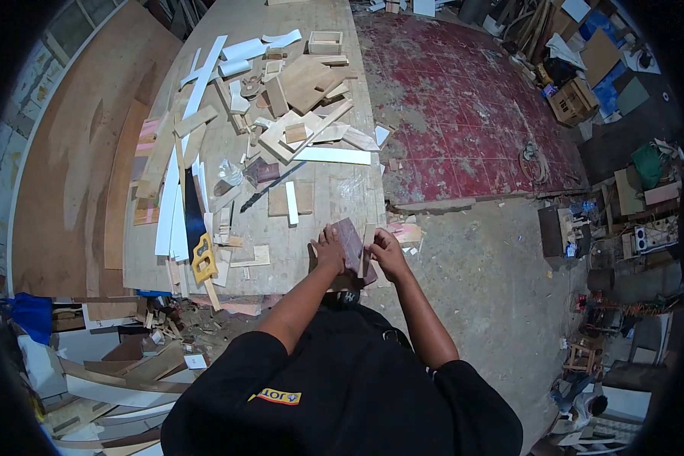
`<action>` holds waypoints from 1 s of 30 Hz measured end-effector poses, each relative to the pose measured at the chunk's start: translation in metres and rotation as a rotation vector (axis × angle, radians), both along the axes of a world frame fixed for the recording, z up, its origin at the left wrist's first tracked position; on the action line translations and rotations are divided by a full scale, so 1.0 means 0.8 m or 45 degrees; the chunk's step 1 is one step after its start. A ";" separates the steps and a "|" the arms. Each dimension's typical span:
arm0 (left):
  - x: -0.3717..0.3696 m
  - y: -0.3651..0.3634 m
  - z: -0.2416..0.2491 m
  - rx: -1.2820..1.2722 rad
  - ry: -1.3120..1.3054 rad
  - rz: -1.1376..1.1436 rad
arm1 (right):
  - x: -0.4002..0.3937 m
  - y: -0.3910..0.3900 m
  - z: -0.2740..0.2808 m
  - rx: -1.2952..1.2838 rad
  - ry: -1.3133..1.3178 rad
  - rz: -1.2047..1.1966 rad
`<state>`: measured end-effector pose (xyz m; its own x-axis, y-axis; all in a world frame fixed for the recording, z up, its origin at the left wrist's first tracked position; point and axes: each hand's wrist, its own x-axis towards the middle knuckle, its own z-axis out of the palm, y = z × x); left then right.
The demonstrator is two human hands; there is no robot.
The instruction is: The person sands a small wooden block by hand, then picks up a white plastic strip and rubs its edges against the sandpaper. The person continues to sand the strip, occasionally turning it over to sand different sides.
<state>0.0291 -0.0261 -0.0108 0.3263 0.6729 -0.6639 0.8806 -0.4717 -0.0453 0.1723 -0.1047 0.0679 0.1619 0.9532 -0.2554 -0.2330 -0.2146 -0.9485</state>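
Near the front right corner of the workbench lies a reddish-brown sheet [349, 234] that looks like sandpaper. My left hand [329, 249] rests on its left side, fingers spread and lying flat. Between the pinched fingers of my right hand [386, 254] is a small, thin wooden strip [368, 242], upright against the right part of the sheet. Whether the strip touches the sheet along its whole edge cannot be made out. Just beyond my hands, a white strip [292, 203] lies across a square wooden board [302, 196].
A yellow-handled handsaw [204, 258] lies at the bench's left side. Wood offcuts [304, 83], a small wooden box [326, 42] and white strips [334, 156] crowd the far half. The workbench [334, 190] ends at my right, above a concrete floor [471, 273]. Scrap wood [121, 380] is piled at lower left.
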 end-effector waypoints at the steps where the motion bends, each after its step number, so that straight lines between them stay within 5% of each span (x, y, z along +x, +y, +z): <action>1: 0.000 0.000 0.007 0.001 0.000 -0.002 | -0.001 0.000 0.001 -0.019 0.031 -0.016; 5: -0.001 -0.002 0.021 -0.046 -0.035 0.002 | 0.002 -0.006 0.021 -0.240 0.510 -0.017; 30: -0.003 -0.005 0.003 0.034 -0.071 0.025 | -0.012 -0.009 0.032 0.101 0.256 -0.215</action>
